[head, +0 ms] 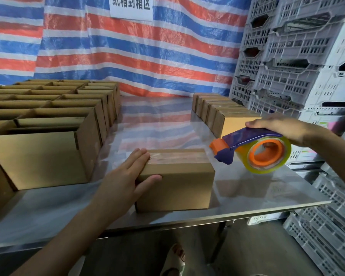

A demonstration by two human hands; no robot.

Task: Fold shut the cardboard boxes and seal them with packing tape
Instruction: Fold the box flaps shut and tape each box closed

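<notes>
Left hand flat, steadying taped box | right hand gripping tape dispenser beside it | I judge seam sealed | next: shift to sealed row, fetch open box

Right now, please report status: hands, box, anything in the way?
Left hand flat on taped box. Right hand grips tape dispenser, right of box, apart from it. Nothing between them.

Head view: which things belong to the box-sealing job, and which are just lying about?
Job: taped box under the left hand; tape dispenser gripped by the right hand; open boxes at left; sealed boxes at right.
Lying about: plastic crates; striped tarp; paper sign.
</notes>
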